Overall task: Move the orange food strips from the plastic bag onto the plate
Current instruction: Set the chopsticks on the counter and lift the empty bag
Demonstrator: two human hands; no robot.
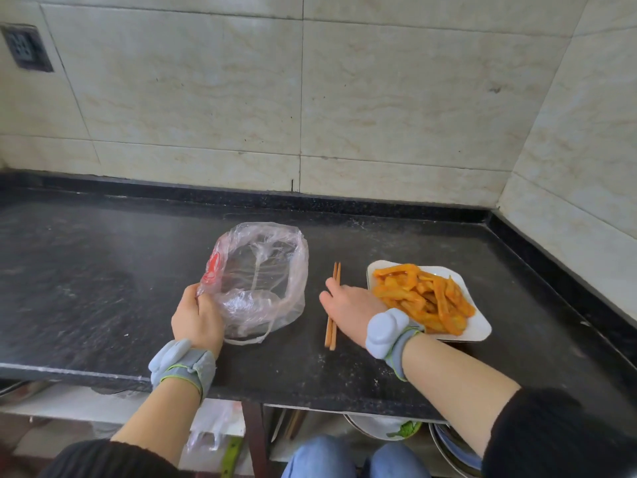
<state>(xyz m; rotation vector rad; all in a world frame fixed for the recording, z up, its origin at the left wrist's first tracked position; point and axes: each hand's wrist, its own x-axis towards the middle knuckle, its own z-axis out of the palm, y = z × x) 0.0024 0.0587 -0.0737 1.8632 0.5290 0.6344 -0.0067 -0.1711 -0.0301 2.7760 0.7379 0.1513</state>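
Note:
A clear plastic bag (262, 281) with a red print lies open on the dark counter, and I see no food inside it. My left hand (196, 319) pinches the bag's near left edge. A heap of orange food strips (424, 294) covers a white square plate (477, 327) to the right. A pair of wooden chopsticks (333, 305) lies on the counter between bag and plate. My right hand (348, 310) rests flat over the chopsticks, fingers on them; whether it grips them I cannot tell.
The black counter (103, 288) meets a tiled wall behind and on the right. A socket (26, 46) sits on the wall at top left. Below the front edge are bowls (386, 429) and plates on a shelf, and my knees.

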